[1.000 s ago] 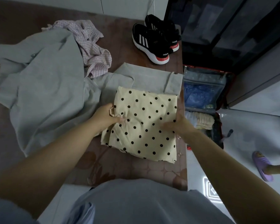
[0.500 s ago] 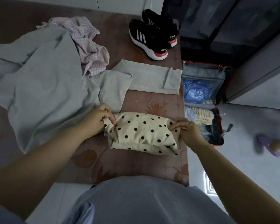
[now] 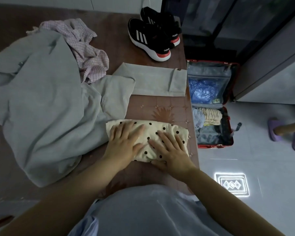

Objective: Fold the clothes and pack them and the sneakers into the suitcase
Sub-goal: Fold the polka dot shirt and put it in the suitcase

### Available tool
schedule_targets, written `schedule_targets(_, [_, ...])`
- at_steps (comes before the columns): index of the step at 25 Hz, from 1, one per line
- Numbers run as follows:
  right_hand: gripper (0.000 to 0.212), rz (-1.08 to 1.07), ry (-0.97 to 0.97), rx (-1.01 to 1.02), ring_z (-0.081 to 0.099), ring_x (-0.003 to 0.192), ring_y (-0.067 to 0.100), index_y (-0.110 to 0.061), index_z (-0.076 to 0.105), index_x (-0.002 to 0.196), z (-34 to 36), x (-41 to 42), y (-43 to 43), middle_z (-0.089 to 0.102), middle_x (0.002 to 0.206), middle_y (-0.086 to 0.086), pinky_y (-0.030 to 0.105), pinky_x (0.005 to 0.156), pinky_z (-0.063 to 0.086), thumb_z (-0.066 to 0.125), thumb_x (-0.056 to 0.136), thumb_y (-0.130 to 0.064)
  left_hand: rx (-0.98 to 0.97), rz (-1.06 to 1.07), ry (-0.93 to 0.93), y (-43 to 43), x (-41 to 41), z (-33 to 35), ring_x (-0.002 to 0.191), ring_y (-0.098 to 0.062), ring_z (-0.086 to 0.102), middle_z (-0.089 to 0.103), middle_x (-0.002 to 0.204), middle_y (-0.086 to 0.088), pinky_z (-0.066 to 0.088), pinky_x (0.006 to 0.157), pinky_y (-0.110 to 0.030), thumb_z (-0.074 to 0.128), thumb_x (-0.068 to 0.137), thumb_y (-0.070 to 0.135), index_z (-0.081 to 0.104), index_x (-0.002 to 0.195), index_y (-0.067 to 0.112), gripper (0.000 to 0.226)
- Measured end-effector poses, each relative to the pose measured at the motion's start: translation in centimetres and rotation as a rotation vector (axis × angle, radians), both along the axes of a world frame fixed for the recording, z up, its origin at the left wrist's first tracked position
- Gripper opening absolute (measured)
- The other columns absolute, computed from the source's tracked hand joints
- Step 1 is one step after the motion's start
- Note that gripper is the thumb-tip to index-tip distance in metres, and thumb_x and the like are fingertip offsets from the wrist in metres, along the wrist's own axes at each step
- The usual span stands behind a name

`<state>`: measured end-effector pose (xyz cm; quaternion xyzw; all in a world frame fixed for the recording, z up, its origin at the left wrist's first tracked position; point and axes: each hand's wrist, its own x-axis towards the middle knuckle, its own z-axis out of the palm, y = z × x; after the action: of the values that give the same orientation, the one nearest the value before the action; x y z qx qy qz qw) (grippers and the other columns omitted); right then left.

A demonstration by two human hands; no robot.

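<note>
Cream cloth with black dots (image 3: 152, 127) lay folded into a small bundle near the front edge of the brown table (image 3: 160, 106). Both hands pressed flat on it, the left hand (image 3: 124, 143) on its left half and the right hand (image 3: 170, 150) on its right, fingers straight and spread, gripping nothing. A big grey garment (image 3: 46, 103) sprawled to the left, black sneakers (image 3: 153, 36) stood at the far edge, and the red suitcase (image 3: 215, 146) lay open on the floor beside the table.
</note>
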<state>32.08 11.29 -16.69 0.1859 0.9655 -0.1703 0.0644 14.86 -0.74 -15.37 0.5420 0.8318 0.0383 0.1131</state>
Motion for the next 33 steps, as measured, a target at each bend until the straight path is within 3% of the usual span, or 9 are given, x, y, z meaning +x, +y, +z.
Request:
schedule_targets(3, [0.055, -0.201, 0.130, -0.212, 0.028, 0.138, 0.020, -0.030, 0.052, 0.128, 0.6, 1.1, 0.7, 0.038, 0.147, 0.001, 0.049, 0.111, 0.019, 0.033, 0.089, -0.063, -0.001, 0.076, -0.019, -1.1, -0.5, -1.3, 0.131, -0.028, 0.029, 0.041, 0.143, -0.014, 0.018, 0.113, -0.043, 0.008, 0.091, 0.066, 0.028, 0.142, 0.022, 0.070])
schedule_targets(8, [0.083, -1.035, 0.189, -0.461, 0.043, 0.117, 0.024, -0.007, 0.038, 0.130, 2.2, -0.3, 0.9, 0.045, 0.124, 0.007, 0.039, 0.099, 0.040, 0.082, 0.064, -0.032, -0.184, 0.280, -0.156, 0.5, -1.8, 1.6, 0.140, -0.026, 0.021, 0.025, 0.152, -0.007, 0.019, 0.113, -0.038, 0.046, 0.069, 0.078, 0.017, 0.147, 0.015, 0.104])
schedule_targets(12, [0.054, -0.893, 0.057, -0.691, 0.061, 0.103, 0.022, -0.009, 0.054, 0.121, 2.8, 0.3, 2.3, 0.063, 0.105, 0.003, 0.024, 0.071, 0.043, 0.075, 0.075, -0.028, -0.476, 0.248, -0.180, 2.6, -4.5, 4.2, 0.124, -0.022, 0.044, 0.047, 0.135, -0.001, 0.033, 0.101, -0.034, 0.066, 0.063, 0.069, 0.037, 0.135, 0.021, 0.091])
schedule_targets(14, [0.042, -0.730, 0.083, -0.743, 0.063, 0.097, 0.016, -0.010, 0.061, 0.114, 2.8, 1.5, 4.0, 0.067, 0.104, 0.000, 0.018, 0.069, 0.047, 0.073, 0.078, -0.027, -0.553, 0.299, -0.223, 3.7, -4.3, 4.9, 0.103, -0.017, 0.055, 0.058, 0.114, 0.002, 0.042, 0.084, -0.031, 0.073, 0.053, 0.069, 0.054, 0.111, 0.023, 0.077])
schedule_targets(18, [0.033, -0.670, 0.165, -1.140, 0.066, 0.095, 0.011, -0.010, 0.062, 0.113, 2.3, 8.6, 11.4, 0.070, 0.103, -0.003, 0.025, 0.079, 0.054, 0.071, 0.081, -0.015, -0.232, 0.489, -0.473, 7.5, 3.1, 5.1, 0.072, -0.012, 0.057, 0.058, 0.078, 0.008, 0.040, 0.058, -0.026, 0.081, 0.031, 0.068, 0.058, 0.072, 0.020, 0.067])
schedule_targets(20, [0.030, -0.761, 0.206, -1.269, 0.068, 0.095, 0.016, -0.007, 0.062, 0.113, 1.7, 14.0, 17.1, 0.071, 0.103, 0.002, 0.026, 0.076, 0.055, 0.066, 0.083, -0.004, -0.026, 0.570, -0.639, 11.6, 9.1, 4.8, 0.079, -0.010, 0.062, 0.064, 0.082, 0.012, 0.045, 0.063, -0.025, 0.088, 0.051, 0.040, 0.064, 0.083, 0.023, 0.044])
schedule_targets(25, [0.033, -1.002, 0.241, -1.177, 0.066, 0.096, 0.023, -0.011, 0.059, 0.119, -0.2, 23.6, 28.9, 0.069, 0.106, 0.006, 0.035, 0.076, 0.054, 0.063, 0.086, -0.010, 0.379, 0.767, -0.953, 24.3, 19.6, 2.6, 0.079, 0.001, 0.057, 0.060, 0.088, 0.016, 0.044, 0.062, -0.011, 0.080, 0.069, 0.010, 0.058, 0.101, 0.023, 0.041])
schedule_targets(28, [0.033, -1.067, 0.221, -1.124, 0.065, 0.098, 0.026, -0.015, 0.058, 0.115, -2.7, 24.4, 33.5, 0.069, 0.105, 0.006, 0.032, 0.072, 0.051, 0.066, 0.083, -0.017, 0.545, 1.006, -1.137, 30.3, 21.5, -0.3, 0.086, -0.013, 0.064, 0.067, 0.094, 0.001, 0.053, 0.072, -0.025, 0.078, 0.068, 0.001, 0.059, 0.104, 0.016, 0.043])
schedule_targets(33, [0.051, -1.086, 0.053, -1.111, 0.065, 0.088, 0.021, -0.021, 0.061, 0.108, -8.1, 21.7, 39.8, 0.069, 0.091, 0.001, 0.037, 0.074, 0.054, 0.068, 0.062, -0.042, 0.416, 1.130, -1.055, 38.5, 19.7, -7.8, 0.108, -0.022, 0.056, 0.056, 0.119, -0.004, 0.047, 0.093, -0.035, 0.070, 0.077, 0.009, 0.042, 0.127, 0.015, 0.057])
